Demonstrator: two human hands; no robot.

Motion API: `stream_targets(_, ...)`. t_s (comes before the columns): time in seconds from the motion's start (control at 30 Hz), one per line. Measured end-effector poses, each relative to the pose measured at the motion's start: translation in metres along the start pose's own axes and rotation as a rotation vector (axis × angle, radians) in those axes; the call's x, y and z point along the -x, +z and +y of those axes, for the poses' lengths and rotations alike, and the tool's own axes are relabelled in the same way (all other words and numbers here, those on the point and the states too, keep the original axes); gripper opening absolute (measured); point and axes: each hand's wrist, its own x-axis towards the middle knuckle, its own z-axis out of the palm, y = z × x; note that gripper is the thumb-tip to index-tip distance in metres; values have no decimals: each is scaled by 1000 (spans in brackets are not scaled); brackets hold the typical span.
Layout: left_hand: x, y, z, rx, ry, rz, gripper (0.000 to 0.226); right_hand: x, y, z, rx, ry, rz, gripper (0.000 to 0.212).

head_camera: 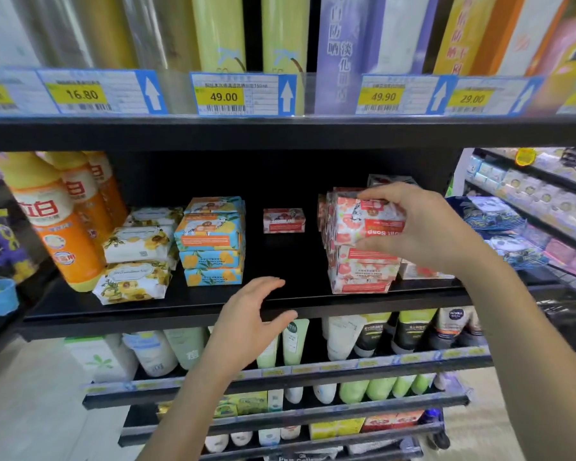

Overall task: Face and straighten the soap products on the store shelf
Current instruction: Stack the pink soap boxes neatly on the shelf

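Gripping pink soap bar (368, 221) above pink stack (361, 271): right hand (419, 227); left hand (250, 314) relaxed, holding nothing

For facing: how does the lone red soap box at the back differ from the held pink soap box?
The lone red soap box lies level, far back on the shelf; the pink soap box is tilted, gripped by the right hand, lettering upside down. Both are rectangular.

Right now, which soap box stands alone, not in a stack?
The small red box at the back, in the gap between the blue stack and the pink stack; nothing touches it.
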Motion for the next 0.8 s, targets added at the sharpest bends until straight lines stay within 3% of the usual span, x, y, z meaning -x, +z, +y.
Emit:
stream_targets(0.27, -2, 12, -11, -135, 27, -8, 51, -18, -3, 17, 43, 10, -94, 66)
stream_targets(0.43, -3, 14, -13, -133, 34, 3, 48, -18, 3, 19, 68, -15, -63, 52)
stream_targets(0.6, -3, 14, -16, -132, 36, 10, 47, -12, 5, 13, 55, -8, -38, 52)
stream_targets(0.8, -3, 12, -21, -141, 42, 15, 46, -5, 31, -37, 2, -170, 20, 47)
